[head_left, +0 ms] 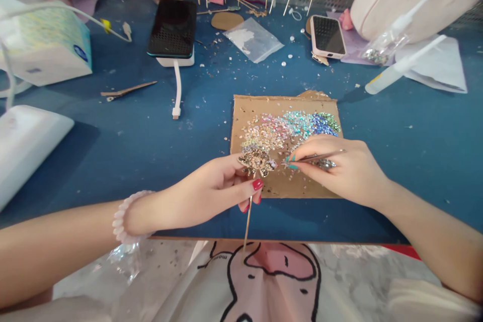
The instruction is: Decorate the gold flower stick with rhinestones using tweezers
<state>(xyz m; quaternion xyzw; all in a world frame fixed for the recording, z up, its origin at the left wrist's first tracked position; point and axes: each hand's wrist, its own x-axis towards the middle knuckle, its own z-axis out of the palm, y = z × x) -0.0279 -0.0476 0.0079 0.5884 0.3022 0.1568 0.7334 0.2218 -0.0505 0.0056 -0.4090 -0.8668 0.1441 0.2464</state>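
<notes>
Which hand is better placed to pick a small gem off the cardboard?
Probably the right hand: it holds tweezers, their tips over the cardboard near the scattered gems. The left hand is occupied with the flower-like metallic ornament.

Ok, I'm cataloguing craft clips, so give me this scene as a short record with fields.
Left hand: holds a gold-toned flower ornament on a thin stick
Right hand: grips tweezers, tips just right of the ornament; whether they hold anything is too small to tell
Work area: cardboard bearing small gems, pale yellow and pink through turquoise to blue and green
Far left: black phone on a white block
Far middle: clear bag
Far right: pale-framed phone
Surface: blue table
</notes>
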